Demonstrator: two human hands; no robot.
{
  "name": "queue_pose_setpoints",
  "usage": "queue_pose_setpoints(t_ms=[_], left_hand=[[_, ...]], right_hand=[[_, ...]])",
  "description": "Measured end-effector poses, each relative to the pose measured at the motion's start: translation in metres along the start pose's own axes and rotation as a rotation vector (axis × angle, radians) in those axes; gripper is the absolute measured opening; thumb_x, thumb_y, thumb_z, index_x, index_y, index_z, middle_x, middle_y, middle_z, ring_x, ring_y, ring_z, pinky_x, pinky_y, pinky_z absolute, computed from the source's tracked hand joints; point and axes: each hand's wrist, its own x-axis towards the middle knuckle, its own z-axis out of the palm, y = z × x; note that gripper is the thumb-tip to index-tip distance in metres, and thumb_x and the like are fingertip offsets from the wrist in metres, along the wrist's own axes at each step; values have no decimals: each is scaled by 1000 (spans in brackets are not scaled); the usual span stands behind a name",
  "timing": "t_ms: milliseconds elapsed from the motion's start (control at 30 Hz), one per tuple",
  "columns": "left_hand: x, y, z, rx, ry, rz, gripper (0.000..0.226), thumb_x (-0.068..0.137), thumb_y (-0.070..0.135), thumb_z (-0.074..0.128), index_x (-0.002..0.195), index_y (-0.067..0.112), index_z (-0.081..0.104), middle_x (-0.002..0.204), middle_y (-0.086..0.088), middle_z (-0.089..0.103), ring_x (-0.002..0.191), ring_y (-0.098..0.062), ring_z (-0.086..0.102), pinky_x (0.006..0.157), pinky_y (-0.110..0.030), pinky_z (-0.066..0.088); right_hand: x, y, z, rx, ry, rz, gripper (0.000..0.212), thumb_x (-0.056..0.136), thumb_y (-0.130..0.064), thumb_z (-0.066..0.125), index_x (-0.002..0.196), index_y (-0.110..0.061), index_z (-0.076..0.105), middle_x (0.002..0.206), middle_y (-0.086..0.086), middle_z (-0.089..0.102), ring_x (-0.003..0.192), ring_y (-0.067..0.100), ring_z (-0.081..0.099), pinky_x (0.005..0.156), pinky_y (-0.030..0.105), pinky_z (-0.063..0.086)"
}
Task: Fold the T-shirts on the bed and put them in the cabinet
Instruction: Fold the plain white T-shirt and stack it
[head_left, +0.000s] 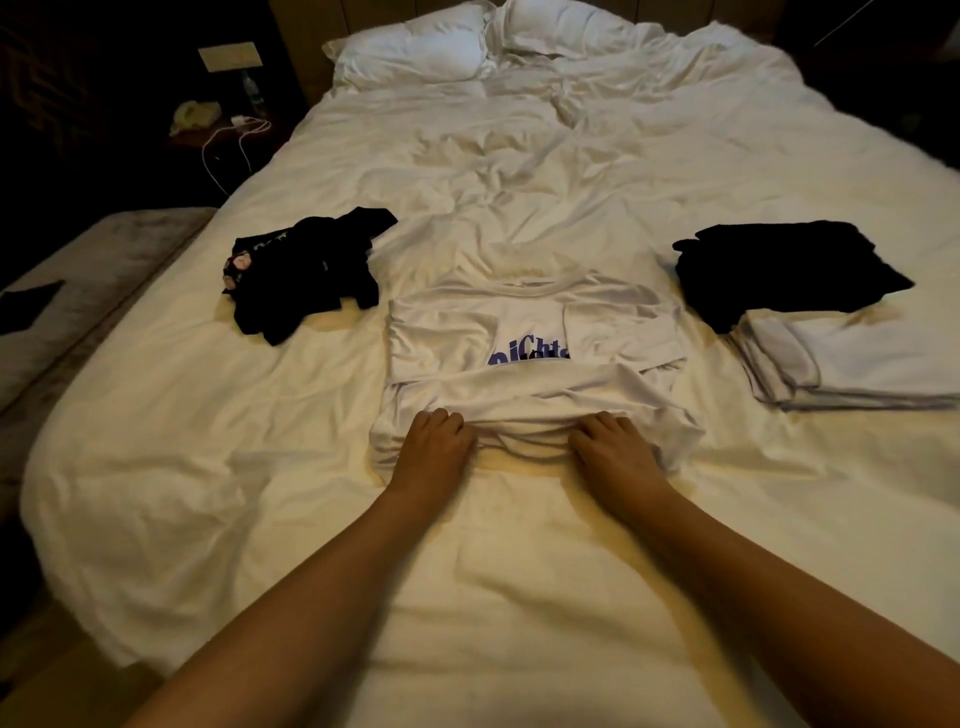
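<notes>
two hands, left hand (434, 447) and right hand (613, 447), fingers curled gripping the bunched hem of one white T-shirt (535, 343) mid-bed (260, 467), one crumpled black heap (306, 270) left, folded stack (810, 312) right, two pillows (415, 47)

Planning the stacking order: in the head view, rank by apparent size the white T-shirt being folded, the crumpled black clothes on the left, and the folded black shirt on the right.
1. White T-shirt, clearly largest.
2-3. Folded black shirt and crumpled black clothes: too alike to rank.
</notes>
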Motion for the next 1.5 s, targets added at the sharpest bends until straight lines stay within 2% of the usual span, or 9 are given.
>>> queue_pose_setpoints(t_ms=[267,533,667,767,833,967,1200,1333,1500], left_hand=[[3,-10,-55,-617,-169,-236,6,97,26,59,92,25,57,79,5,65,72,-13,57,70,-31,46],[6,-6,-93,-1031,-437,-502,15,96,13,59,83,19,58,48,10,43,44,-10,31,43,-22,24],[14,1,-89,-909,-470,-685,10,96,18,60,85,17,60,64,8,55,50,-5,44,43,-19,30],[9,1,-71,-653,-423,-664,6,93,22,56,88,21,58,80,5,62,75,-16,58,60,-25,42],[5,4,-64,-636,-401,-628,5,92,20,54,90,21,58,84,3,64,81,-19,60,69,-29,45],[7,13,-60,-630,-405,-555,12,93,31,60,95,21,66,90,5,66,85,-14,61,72,-28,45],[16,5,-65,-658,-507,-398,22,88,37,70,74,21,68,66,6,61,61,-4,52,59,-20,37],[16,7,-73,-795,-320,-424,18,87,33,74,74,21,72,72,6,70,67,-4,60,65,-25,47],[7,-4,-82,-837,-166,-435,20,89,28,73,69,24,73,65,14,68,64,4,58,63,-17,42]], right_hand=[[-7,3,-31,579,4,241,2,90,-13,61,89,-11,61,88,3,62,80,21,53,72,35,40],[-2,7,-87,1136,-134,365,19,83,-18,53,65,-12,56,58,-1,49,58,14,42,55,25,35],[9,11,-69,772,-211,468,7,91,-15,57,89,-19,63,83,-2,64,74,19,57,68,32,46],[3,6,-49,381,35,331,24,83,-11,69,105,-15,64,104,6,61,95,26,56,80,35,45],[-5,-3,-42,386,164,166,21,79,-6,74,97,-12,66,94,7,62,87,26,57,71,31,42],[-20,-30,-38,529,-62,97,8,89,-23,67,96,-19,69,77,-4,66,69,13,56,65,29,47],[-24,-51,-14,387,-188,155,22,82,-40,69,90,-19,67,88,-2,57,87,19,52,73,33,41],[-24,-56,-21,545,-84,229,27,94,-29,56,71,-15,57,75,-3,53,73,17,48,66,36,37],[-21,-46,-35,410,316,49,19,92,-23,64,96,-9,76,82,4,62,74,20,54,64,28,43]])
